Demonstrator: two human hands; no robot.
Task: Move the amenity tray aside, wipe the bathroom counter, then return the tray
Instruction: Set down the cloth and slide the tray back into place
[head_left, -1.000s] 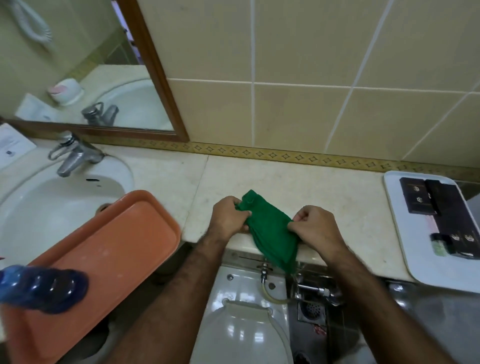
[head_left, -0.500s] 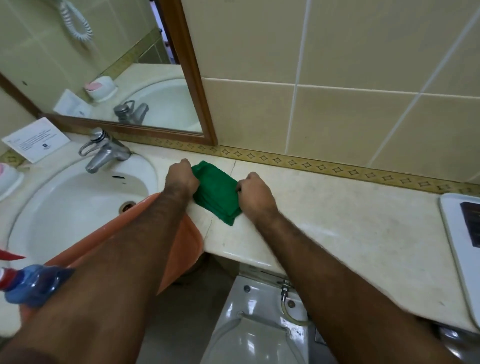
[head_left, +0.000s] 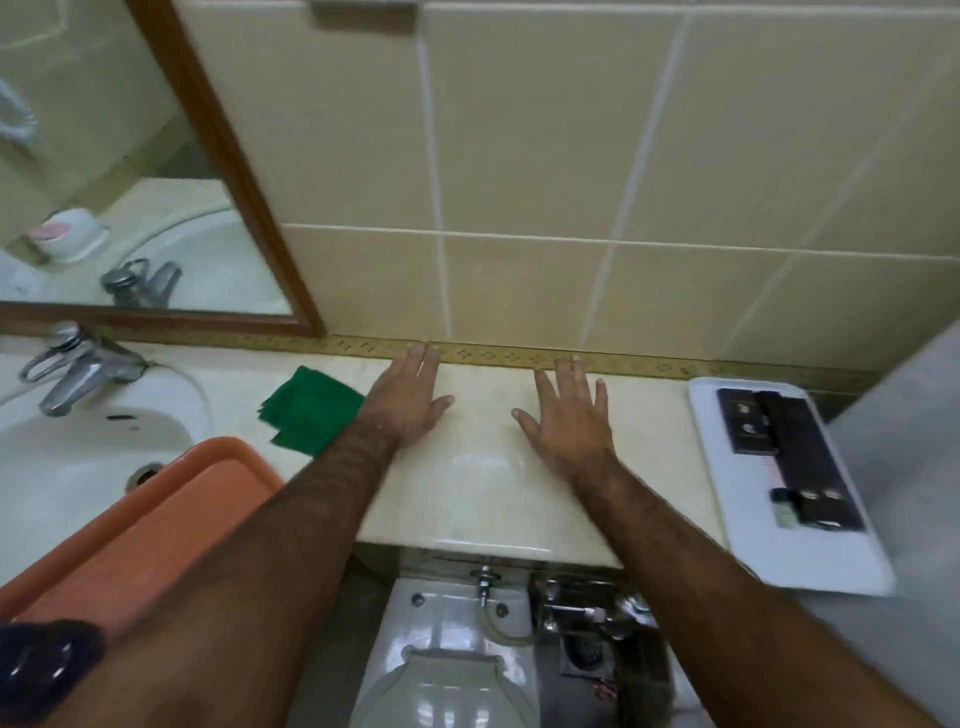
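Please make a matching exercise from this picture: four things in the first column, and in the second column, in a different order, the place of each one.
Things:
1. cloth
2. white tray
3. orange tray
4. tap

Places:
A. at the right end of the counter, holding dark packets
B. behind the sink, at the far left
C. on the counter, beside the left hand
D. over the sink's near edge

Pairs: 1-C, 2-A, 3-D, 4-B

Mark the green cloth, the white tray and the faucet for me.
green cloth (head_left: 309, 410), head view, middle of the folded fabric
white tray (head_left: 748, 499), head view, bare surface left of the boxes
faucet (head_left: 78, 371), head view, its body
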